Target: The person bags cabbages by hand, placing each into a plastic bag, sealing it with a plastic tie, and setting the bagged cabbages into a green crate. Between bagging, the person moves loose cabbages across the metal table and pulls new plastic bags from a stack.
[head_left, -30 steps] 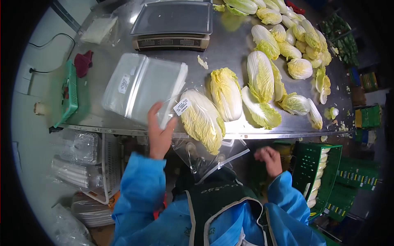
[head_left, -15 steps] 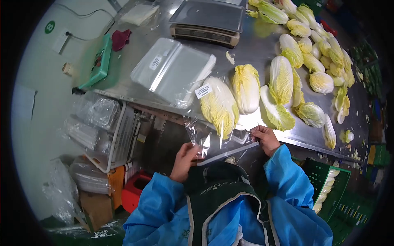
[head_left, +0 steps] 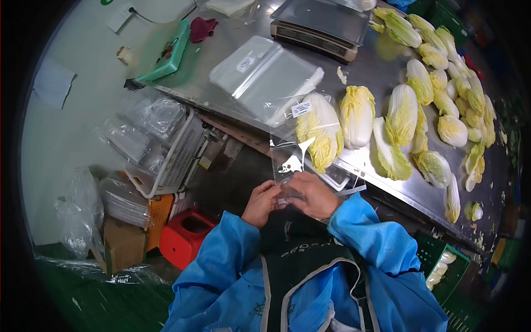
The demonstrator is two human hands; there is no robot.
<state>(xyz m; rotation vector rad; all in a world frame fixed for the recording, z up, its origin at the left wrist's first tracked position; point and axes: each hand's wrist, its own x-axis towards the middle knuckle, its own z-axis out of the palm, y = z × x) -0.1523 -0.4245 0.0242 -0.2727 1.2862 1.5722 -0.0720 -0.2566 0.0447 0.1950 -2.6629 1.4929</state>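
A clear plastic bag (head_left: pixel 290 157) with a white label holds a cabbage (head_left: pixel 319 130) at the table's near edge. Close together at the bag's open end are my two hands. My left hand (head_left: pixel 262 203) pinches the bag's film from the left. From the right, my right hand (head_left: pixel 314 195) is closed on the same gathered film, its fingers bent toward my left hand. A second cabbage (head_left: pixel 357 117), outside the bag, lies just right of the bagged one.
A stack of flat bags (head_left: pixel 265 77) lies on the metal table (head_left: pixel 354 61), with a scale (head_left: pixel 318 27) behind. More cabbages (head_left: pixel 417 83) spread to the right. A green tray (head_left: pixel 170 52) sits at the left corner. Below left are a white basket (head_left: pixel 174 152) and red stool (head_left: pixel 185 238).
My right hand has moved left to meet my left hand, and the bag's mouth, earlier stretched wide between them, is now gathered. The view has shifted, with the table now further right.
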